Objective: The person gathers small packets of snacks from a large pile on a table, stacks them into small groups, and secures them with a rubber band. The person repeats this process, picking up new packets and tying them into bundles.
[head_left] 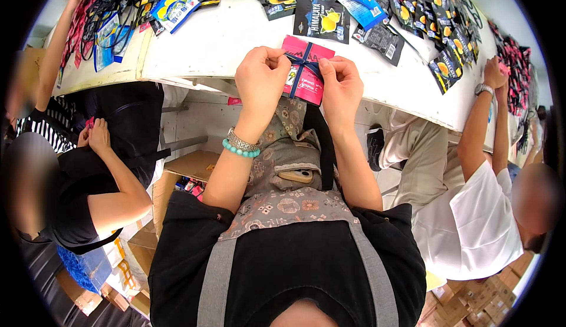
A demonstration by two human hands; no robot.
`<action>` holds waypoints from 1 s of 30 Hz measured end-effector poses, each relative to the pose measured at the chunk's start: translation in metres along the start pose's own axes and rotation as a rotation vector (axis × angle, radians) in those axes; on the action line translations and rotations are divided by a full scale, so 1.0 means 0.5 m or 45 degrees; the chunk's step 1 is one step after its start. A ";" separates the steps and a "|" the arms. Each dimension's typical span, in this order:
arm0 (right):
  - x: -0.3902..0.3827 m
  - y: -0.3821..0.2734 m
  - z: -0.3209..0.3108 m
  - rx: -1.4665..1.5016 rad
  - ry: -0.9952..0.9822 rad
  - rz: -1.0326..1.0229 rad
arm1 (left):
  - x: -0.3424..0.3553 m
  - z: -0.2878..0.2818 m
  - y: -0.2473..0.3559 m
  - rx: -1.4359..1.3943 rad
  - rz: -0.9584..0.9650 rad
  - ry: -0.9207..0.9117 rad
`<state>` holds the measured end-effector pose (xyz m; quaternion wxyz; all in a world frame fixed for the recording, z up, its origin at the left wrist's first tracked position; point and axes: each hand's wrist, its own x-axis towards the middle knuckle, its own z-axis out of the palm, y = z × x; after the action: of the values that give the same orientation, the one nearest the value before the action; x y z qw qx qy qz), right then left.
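In front of me, at the table's near edge, is a pink sachet packet [312, 83] with a dark navy ribbon [301, 62] crossed around it both ways. My left hand [259, 78] is closed at the packet's left edge, thumb and forefinger pinched on the ribbon. On the right edge, my right hand [342, 85] presses its thumb near the ribbon's crossing, with the fingers curled behind. Whether the pink packet is one sachet or a stack, I cannot tell.
Black sachets with yellow fruit [321, 20] and blue sachets [175, 9] are heaped along the far side of the white table [194, 56]. Dark cords [115, 9] tangle at far left. Co-workers sit on both sides, their hands holding small pink items. An open cardboard box [191, 165] stands below.
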<state>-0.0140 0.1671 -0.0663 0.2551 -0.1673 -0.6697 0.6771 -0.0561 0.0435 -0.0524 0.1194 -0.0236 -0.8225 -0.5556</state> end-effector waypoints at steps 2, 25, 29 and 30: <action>0.000 0.010 -0.003 0.027 0.008 -0.023 | -0.002 0.001 -0.001 -0.034 -0.025 -0.017; -0.075 -0.019 -0.055 0.159 -0.326 0.021 | -0.085 -0.054 0.017 -0.591 -0.369 -0.531; -0.083 -0.017 -0.050 0.096 -0.258 -0.069 | -0.099 -0.039 0.024 -0.665 -0.386 -0.437; -0.082 -0.020 -0.048 0.090 -0.238 -0.090 | -0.095 -0.041 0.031 -0.684 -0.427 -0.450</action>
<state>0.0339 0.1632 -0.0620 0.2211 -0.0707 -0.6718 0.7035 -0.0037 0.0350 -0.0419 -0.1279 -0.0145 -0.6475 -0.7511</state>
